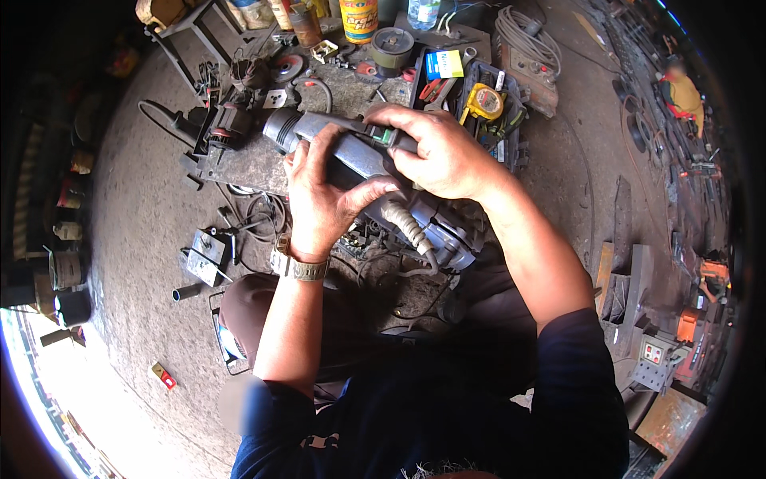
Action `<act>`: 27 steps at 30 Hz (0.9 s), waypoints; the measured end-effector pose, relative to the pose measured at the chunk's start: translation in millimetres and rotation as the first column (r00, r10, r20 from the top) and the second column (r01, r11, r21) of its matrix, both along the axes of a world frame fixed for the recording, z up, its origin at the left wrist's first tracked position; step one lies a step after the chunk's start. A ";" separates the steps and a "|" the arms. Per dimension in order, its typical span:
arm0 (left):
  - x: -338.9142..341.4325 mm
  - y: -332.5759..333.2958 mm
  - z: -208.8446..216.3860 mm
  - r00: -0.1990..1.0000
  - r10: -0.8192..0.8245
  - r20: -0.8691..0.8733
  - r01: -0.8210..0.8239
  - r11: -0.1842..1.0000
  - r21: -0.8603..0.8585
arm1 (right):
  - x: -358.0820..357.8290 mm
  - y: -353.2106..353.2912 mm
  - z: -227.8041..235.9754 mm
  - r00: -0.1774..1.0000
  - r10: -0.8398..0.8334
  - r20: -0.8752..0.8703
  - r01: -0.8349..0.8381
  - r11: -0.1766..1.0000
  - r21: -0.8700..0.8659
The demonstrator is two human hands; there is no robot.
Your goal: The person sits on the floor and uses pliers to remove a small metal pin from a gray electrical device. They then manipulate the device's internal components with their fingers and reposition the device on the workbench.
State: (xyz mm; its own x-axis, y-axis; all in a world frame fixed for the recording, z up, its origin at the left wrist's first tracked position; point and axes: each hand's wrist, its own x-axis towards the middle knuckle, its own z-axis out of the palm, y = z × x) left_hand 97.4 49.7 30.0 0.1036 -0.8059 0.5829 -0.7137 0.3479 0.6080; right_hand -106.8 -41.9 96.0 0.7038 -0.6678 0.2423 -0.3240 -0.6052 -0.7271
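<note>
A grey metal-bodied power tool (pixel 351 152) lies slantwise above my lap, its ribbed round end (pixel 281 126) toward the far left. My left hand (pixel 323 188) is wrapped round its body, with the thumb pressed along the near side. My right hand (pixel 443 152) is closed on a small black part with a green patch (pixel 388 137), against the tool's far side. Whether that part is joined to the tool I cannot tell. A cord wound with pale tape (pixel 405 226) runs along the tool's lower right end.
Beyond the tool, a cluttered low bench (pixel 239 166) bears a tape measure (pixel 484 102), a blue-and-yellow box (pixel 444 64) and a round tin (pixel 392 49). Coiled cable (pixel 531 44) rests at the far right. On the floor to the left sits a metal box (pixel 206 257) among loose wires.
</note>
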 end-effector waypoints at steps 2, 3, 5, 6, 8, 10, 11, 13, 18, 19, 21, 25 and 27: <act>0.1 0.7 0.2 1.000 -0.007 -0.026 0.008 1.000 0.022 | 2.9 0.9 5.5 1.000 0.031 -0.003 -0.031 0.999 0.037; 0.5 1.3 0.8 0.999 -0.010 -0.038 0.011 0.999 0.034 | 3.7 -1.5 8.1 0.998 0.028 -0.049 -0.024 0.996 0.081; -1.7 -1.9 7.9 0.998 -0.051 -0.023 0.051 0.999 0.007 | 4.5 -11.1 -8.5 0.998 0.008 0.060 -0.021 0.977 0.212; -3.2 -3.9 12.1 0.997 -0.074 -0.016 0.074 0.997 -0.007 | 2.4 -14.7 -16.2 0.994 -0.009 0.112 -0.022 0.961 0.275; -1.5 -1.1 17.7 0.997 -0.075 0.010 0.075 0.997 0.003 | 5.3 -11.9 -0.1 0.981 -0.076 0.176 -0.015 0.885 0.465; 0.0 0.4 18.7 0.997 -0.073 -0.007 0.073 0.997 0.023 | 4.9 -19.7 -1.5 0.965 -0.054 0.257 -0.079 0.874 0.479; 0.4 0.6 18.6 0.997 -0.069 -0.036 0.070 0.997 0.038 | 4.1 -22.7 -1.5 0.971 -0.093 0.221 -0.053 0.816 0.576; 0.7 0.7 19.1 0.993 -0.056 -0.108 0.063 0.996 0.068 | 2.5 -26.5 0.5 0.962 -0.108 0.251 -0.078 0.772 0.631; -11.4 -0.6 26.0 0.966 -0.014 -0.257 0.024 0.999 0.033 | 1.5 -28.5 6.8 0.944 -0.099 0.316 -0.153 0.716 0.681; -13.2 0.5 27.5 0.974 0.040 -0.224 -0.030 0.999 0.046 | 2.7 -27.1 7.8 0.946 -0.101 0.308 -0.144 0.720 0.679; -18.5 5.1 34.4 0.978 0.142 -0.155 -0.132 0.988 0.076 | 4.6 -21.4 11.0 0.945 -0.131 0.299 -0.117 0.720 0.684; -20.2 11.9 47.3 0.965 0.255 0.057 -0.253 0.967 -0.038 | 9.1 -13.8 11.0 0.919 -0.207 0.336 -0.067 0.756 0.651; -21.9 12.6 48.9 0.958 0.267 0.107 -0.255 0.961 -0.108 | 11.1 -12.1 11.5 0.915 -0.203 0.348 -0.081 0.754 0.652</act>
